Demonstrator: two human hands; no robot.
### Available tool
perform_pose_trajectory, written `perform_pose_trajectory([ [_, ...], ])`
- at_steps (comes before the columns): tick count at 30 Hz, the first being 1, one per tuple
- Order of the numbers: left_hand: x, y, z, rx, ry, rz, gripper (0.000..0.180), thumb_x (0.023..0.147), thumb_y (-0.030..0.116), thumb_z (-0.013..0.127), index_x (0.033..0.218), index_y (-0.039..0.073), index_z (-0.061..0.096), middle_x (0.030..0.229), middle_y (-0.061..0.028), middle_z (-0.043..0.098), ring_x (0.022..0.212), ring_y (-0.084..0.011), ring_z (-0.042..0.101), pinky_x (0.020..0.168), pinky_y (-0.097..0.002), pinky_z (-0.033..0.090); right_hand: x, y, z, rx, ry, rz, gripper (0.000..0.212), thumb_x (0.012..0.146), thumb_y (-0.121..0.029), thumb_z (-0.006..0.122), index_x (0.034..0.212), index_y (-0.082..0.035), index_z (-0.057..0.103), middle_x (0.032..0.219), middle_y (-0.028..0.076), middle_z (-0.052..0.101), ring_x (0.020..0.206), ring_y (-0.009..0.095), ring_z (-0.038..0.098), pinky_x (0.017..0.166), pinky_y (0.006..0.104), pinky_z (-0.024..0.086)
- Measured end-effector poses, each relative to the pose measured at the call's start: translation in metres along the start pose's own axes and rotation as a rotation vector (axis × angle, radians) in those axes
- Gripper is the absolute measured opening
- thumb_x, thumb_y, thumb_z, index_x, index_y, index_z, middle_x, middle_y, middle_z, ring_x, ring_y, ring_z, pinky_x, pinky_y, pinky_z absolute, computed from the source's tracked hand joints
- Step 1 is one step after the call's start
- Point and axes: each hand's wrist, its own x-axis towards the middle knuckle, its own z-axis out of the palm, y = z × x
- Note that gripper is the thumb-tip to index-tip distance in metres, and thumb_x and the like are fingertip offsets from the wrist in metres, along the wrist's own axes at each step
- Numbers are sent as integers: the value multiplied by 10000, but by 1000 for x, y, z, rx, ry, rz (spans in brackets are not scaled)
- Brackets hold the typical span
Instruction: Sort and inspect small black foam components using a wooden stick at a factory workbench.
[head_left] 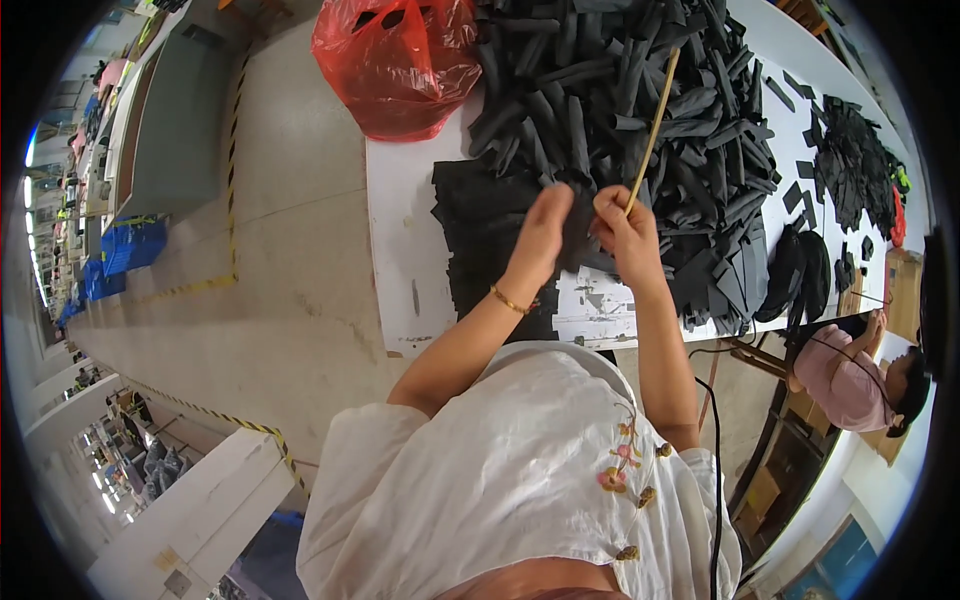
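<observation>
My right hand is closed around a thin wooden stick, which slants up and away over the heap. To its left, my left hand is smeared by motion, so its fingers cannot be made out. Between the two hands is dark cloth; whether either hand grips it, I cannot tell. Under and beside my left hand, flat black fabric pieces lie layered on the white table. A large heap of black fabric strips, many of them curled or folded, spreads beyond both hands and to the right.
A red plastic bag stands at the table's far left corner. More black pieces lie toward the far right. Past the right edge sits a person in pink. Blue bins stand on the floor at left, and a black cable hangs beside me.
</observation>
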Motion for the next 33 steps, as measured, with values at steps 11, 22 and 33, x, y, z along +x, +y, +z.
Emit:
perform_pose_trajectory([
  [11, 29, 5, -53, 1257, -42, 552, 173, 773, 129, 720, 912, 58, 645, 789, -79, 616, 722, -231, 615, 660, -336, 500, 63, -54, -107, -417, 648, -397, 307, 946, -346, 586, 935, -40, 566, 694, -23, 523, 569, 41, 411, 499, 211, 333],
  [22, 78, 24, -110, 1110, -212, 253, 148, 710, 94, 766, 823, 31, 694, 785, -54, 628, 712, -152, 621, 691, -262, 496, -53, 42, -86, -1194, 262, -259, 151, 853, -122, 654, 979, -44, 679, 763, 118, 608, 678, 292, 595, 596, 345, 473],
  [33, 47, 61, -102, 1047, -236, 202, 133, 714, 88, 755, 823, 28, 707, 758, -48, 663, 712, -133, 631, 683, -256, 503, -52, 41, -84, -1368, 139, -527, 172, 816, -118, 669, 984, -91, 694, 784, 87, 624, 748, 277, 615, 624, 367, 497],
])
